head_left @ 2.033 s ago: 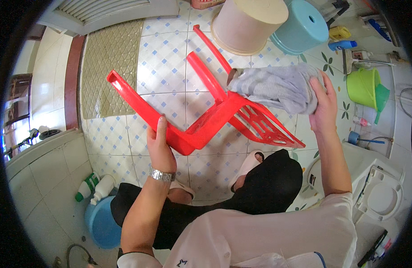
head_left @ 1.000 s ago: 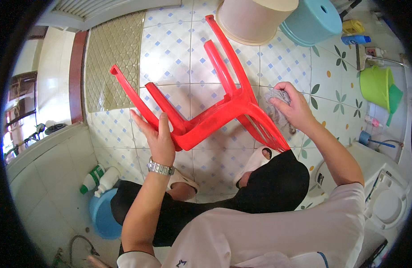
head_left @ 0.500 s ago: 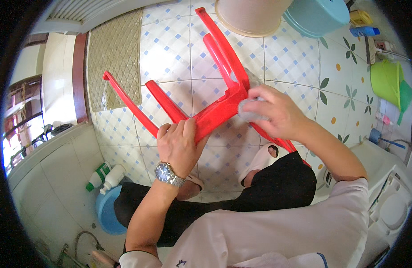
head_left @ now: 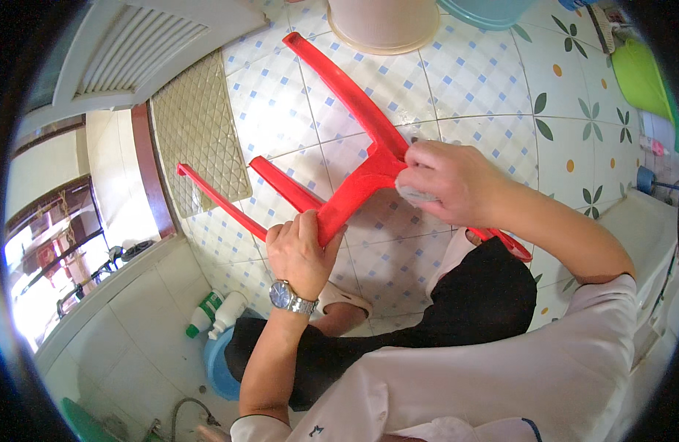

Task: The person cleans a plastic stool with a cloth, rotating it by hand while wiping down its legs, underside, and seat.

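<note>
A red plastic stool point(head_left: 358, 188) is held tilted above my lap, its legs pointing away and to the left, with another red part beside my right knee. My left hand point(head_left: 301, 247) is closed around the near left corner of its frame, fingers over the top; a metal watch is on that wrist. In my right hand point(head_left: 457, 180), bent fingers press a grey scrubbing cloth point(head_left: 415, 193) to the corner at the base of the long far leg. The far side of the cloth is hidden by my fingers.
A beige bucket point(head_left: 384, 29) and a light blue basin point(head_left: 490, 13) stand on the tiles at the far side. At left are a quilted mat point(head_left: 199, 125), a louvred door point(head_left: 144, 51), a green-and-white bottle point(head_left: 205, 314), a white bottle point(head_left: 227, 313) and a blue basin point(head_left: 220, 365).
The stool has turned a little, so the two far legs now line up as one. My right hand and the cloth stay at the same corner. The whole view has shifted.
</note>
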### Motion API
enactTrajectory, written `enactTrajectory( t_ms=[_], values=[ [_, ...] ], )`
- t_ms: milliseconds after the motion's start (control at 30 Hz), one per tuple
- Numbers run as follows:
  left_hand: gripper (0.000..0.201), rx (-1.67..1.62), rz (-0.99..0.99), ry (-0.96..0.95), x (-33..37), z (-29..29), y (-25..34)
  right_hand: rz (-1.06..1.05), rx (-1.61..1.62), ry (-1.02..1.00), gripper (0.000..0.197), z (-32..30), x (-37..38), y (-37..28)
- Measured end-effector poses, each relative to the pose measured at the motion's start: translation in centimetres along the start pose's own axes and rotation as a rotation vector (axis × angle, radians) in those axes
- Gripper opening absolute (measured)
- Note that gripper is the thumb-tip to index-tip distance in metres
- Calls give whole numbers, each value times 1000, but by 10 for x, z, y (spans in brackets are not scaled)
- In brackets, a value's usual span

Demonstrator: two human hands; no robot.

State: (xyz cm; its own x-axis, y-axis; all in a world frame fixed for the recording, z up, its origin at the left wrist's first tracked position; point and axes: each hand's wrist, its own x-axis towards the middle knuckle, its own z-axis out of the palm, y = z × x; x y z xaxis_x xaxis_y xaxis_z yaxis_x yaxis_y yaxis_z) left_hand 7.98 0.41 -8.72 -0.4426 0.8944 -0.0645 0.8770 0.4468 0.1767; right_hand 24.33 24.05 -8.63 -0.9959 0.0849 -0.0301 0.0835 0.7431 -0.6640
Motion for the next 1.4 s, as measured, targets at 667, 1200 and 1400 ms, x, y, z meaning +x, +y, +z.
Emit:
enactTrajectory(
  t_ms=[667,1200,1400],
  values=[
    [37,28,57,41,-1,9,-8,-128,249,141,18,15,53,38],
    [36,69,31,22,3,6,-5,38,219,75,11,21,28,85],
    [36,93,63,54,0,6,-5,-213,482,292,13,39,34,37]
  ],
)
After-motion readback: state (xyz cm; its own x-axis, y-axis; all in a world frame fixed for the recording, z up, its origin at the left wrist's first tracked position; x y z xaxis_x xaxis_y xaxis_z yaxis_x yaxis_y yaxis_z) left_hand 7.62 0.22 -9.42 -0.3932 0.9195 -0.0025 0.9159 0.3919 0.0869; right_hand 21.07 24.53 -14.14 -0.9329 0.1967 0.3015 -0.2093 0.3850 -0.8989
